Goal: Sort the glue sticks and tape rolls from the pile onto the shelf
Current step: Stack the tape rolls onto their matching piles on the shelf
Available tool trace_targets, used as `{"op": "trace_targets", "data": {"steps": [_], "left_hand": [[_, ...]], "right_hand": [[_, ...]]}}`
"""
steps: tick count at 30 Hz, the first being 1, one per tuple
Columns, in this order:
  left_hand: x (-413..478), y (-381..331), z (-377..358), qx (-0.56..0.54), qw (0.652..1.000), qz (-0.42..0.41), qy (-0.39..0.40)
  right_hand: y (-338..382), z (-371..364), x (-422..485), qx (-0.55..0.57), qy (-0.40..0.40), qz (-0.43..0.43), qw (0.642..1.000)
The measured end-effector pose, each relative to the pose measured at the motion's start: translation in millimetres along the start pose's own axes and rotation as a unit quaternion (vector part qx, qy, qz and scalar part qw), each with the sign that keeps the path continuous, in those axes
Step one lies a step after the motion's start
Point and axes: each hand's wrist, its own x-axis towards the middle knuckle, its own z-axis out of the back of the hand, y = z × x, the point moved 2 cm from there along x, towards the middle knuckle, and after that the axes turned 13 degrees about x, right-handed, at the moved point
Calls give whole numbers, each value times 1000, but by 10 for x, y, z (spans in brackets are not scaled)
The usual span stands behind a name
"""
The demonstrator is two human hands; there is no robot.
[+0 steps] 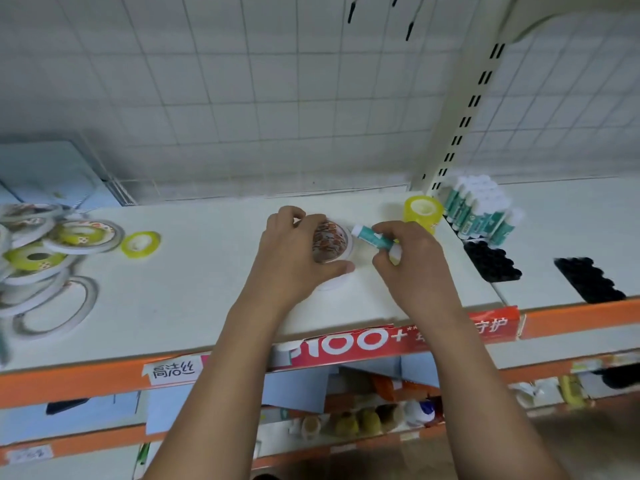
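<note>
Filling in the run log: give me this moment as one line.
left hand: grips tape roll on shelf | right hand: holds glue stick | glue stack: right | tape pile: left

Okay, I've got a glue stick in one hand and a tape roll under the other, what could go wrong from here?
The glue stick in the right hand may topple the tightly packed standing sticks when it is added. The yellow roll sits on the way there and could get bumped. The left hand grips a tape roll; the loose pile might slide when that roll joins it.
</note>
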Motion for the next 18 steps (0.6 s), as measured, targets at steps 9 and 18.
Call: {"op": "trace_targets", "data": {"steps": [9,18], "left_hand": [[-28,-402,45,-17,986,-156,-56],[-20,-847,-281,-39,976,-214,-1]], "right_hand": [[-77,144,-193,-10,-1,-9,1000],[-276,480,-393,36,-36,-77,996]]}}
